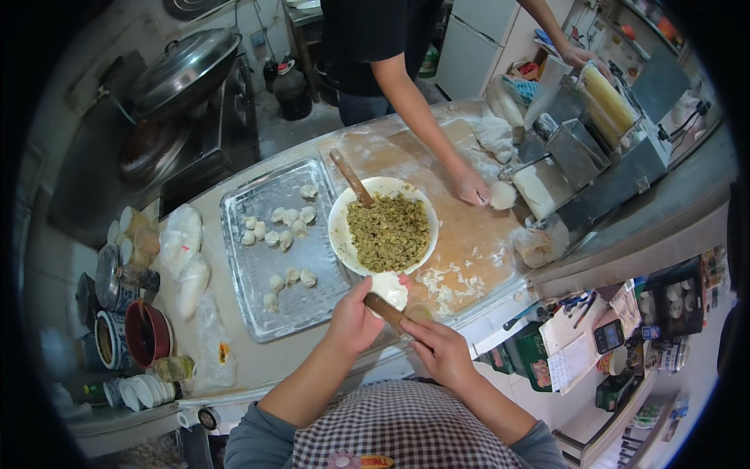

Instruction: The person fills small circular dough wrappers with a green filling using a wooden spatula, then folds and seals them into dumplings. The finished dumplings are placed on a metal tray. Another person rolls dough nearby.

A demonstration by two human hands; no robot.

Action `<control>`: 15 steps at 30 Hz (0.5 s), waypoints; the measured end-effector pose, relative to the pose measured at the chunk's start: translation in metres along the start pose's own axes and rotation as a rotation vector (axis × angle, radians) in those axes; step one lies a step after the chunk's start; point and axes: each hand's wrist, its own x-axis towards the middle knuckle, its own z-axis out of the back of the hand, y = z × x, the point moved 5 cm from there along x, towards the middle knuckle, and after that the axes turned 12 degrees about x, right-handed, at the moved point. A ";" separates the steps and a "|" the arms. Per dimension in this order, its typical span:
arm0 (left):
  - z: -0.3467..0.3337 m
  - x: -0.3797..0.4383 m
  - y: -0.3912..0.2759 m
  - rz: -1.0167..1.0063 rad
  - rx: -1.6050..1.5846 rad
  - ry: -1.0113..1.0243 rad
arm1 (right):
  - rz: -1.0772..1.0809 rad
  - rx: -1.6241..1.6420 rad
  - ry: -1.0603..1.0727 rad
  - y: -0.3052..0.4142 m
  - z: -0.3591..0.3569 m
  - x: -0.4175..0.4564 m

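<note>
A round white dough wrapper lies across the fingers of my left hand, just in front of the filling bowl. My right hand grips a flat wooden spatula, whose end overlaps the wrapper's near edge. Whether filling sits under that end is hidden. Beyond my hands stands a white bowl of chopped green-brown filling, with a second wooden handle sticking up from it. To the left, a floured metal tray carries several folded dumplings in two loose groups.
Across the table a co-worker's hand touches a stack of wrappers beside a dough-rolling machine. Dough scraps litter the wooden board. Plastic bags, jars and a red bowl line the left side.
</note>
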 end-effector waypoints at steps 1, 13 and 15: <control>0.002 -0.001 -0.004 0.001 0.004 -0.039 | 0.005 -0.016 0.051 0.000 -0.003 -0.002; 0.067 -0.011 -0.025 -0.137 -0.068 -0.132 | 0.021 -0.059 0.150 0.005 -0.011 0.021; 0.090 -0.013 -0.026 -0.137 -0.012 -0.220 | -0.051 -0.072 0.154 0.002 -0.006 0.035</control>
